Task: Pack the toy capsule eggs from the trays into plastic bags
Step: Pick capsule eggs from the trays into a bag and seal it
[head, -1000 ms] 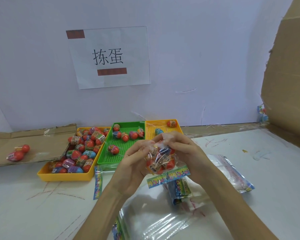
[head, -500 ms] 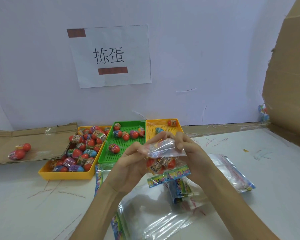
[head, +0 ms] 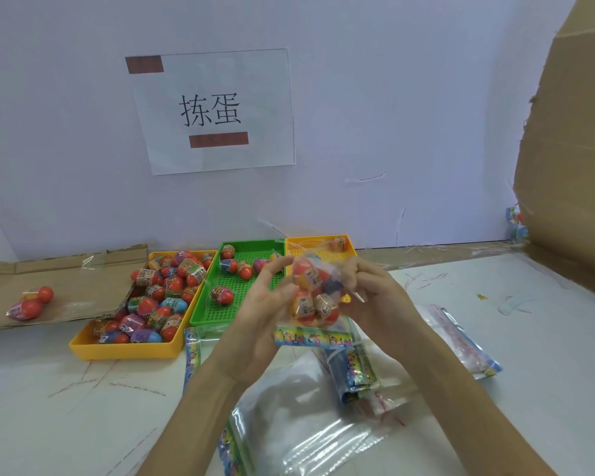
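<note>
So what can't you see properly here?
Head view only:
- Egg count in the bag: the left hand, right hand and crinkled plastic cover some.
- Orange tray: mostly behind the bag.
- Egg labels: too small to read.
- Bottom bags: cut off by the frame edge.

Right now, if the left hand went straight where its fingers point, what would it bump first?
The left hand would probably meet the bag of eggs first; the green tray lies beyond, depth unclear.

Paper sign (head: 217, 111), cardboard sheet (head: 66, 283)
</note>
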A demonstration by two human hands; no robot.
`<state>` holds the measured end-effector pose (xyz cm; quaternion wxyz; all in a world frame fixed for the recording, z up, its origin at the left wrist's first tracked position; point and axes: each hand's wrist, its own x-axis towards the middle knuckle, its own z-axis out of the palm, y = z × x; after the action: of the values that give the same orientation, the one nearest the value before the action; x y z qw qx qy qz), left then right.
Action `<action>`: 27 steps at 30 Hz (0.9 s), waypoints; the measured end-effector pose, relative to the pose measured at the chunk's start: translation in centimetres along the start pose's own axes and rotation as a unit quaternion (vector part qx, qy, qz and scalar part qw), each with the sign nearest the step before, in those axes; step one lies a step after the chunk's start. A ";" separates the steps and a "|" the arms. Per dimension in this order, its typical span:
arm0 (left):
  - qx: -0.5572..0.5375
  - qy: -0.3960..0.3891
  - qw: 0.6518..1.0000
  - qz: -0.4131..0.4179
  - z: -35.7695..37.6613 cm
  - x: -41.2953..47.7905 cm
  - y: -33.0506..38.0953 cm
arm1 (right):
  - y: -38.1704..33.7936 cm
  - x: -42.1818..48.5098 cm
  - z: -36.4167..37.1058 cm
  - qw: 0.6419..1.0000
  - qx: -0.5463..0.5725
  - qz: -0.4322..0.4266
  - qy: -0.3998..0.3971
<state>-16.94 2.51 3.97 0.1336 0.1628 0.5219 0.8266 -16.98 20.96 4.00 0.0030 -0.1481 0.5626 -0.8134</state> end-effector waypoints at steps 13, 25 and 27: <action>-0.012 -0.034 0.999 0.006 -0.2 -0.9 -0.5 | 0.2 0.0 0.5 0.993 -0.096 -0.036 -0.052; -0.026 -0.016 0.999 0.008 -0.2 -0.7 -0.7 | 0.0 0.0 0.4 0.994 -0.084 -0.048 -0.046; -0.008 -0.011 1.000 0.012 -0.1 -0.6 -0.6 | -0.1 -0.1 0.5 0.993 -0.097 -0.045 -0.042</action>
<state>-16.38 2.45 3.32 0.1309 0.1775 0.5119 0.8303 -16.77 20.55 4.28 -0.0241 -0.2072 0.6308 -0.7474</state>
